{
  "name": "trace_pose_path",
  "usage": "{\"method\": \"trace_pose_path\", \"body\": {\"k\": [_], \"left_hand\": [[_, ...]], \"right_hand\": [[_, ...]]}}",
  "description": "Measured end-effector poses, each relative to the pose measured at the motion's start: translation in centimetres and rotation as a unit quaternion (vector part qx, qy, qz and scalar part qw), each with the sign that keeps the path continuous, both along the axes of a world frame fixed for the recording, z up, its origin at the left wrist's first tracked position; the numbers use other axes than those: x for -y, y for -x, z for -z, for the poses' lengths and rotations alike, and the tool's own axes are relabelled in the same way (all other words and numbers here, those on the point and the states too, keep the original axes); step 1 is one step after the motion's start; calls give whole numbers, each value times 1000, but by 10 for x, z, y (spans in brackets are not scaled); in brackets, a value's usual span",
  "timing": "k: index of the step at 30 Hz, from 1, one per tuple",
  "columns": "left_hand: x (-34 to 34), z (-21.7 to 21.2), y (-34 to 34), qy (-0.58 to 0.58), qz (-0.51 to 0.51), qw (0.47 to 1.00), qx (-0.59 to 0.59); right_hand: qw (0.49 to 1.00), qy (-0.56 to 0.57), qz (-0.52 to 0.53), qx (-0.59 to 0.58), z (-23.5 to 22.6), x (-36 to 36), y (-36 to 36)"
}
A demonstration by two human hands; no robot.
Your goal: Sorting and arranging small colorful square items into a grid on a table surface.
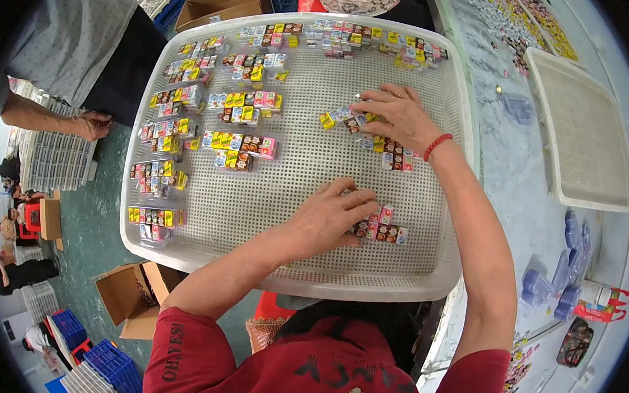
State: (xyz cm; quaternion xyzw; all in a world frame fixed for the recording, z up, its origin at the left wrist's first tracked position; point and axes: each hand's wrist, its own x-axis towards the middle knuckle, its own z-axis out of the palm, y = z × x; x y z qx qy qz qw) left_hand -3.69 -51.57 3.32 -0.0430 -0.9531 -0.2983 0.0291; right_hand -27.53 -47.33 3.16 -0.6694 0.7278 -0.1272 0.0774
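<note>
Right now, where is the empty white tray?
In the head view, the empty white tray lies at the right on the tabletop, beside the big perforated tray, beyond the right hand.

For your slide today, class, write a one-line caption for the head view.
Two bare hands, left and right, press on rows of small colourful boxes in a white perforated tray.

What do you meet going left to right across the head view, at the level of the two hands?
Another person's hand → packs of small colourful boxes → left hand → right hand → empty white tray.
</note>
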Motion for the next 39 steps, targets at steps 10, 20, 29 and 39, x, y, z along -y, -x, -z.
{"method": "trace_pose_path", "body": {"k": [10,20,29,39], "left_hand": [[0,-4,2,1,-2,1000,7],[-1,-4,2,-3,-2,1000,22],[-1,-3,4,-7,-2,1000,17],[-1,-4,4,-1,-2,1000,25]], "right_hand": [[998,55,-21,-29,4,6,6],[993,87,-67,-53,6,4,7],[989,94,-47,-105,11,5,3],[990,136,-12,31,17,4,-2]]}}
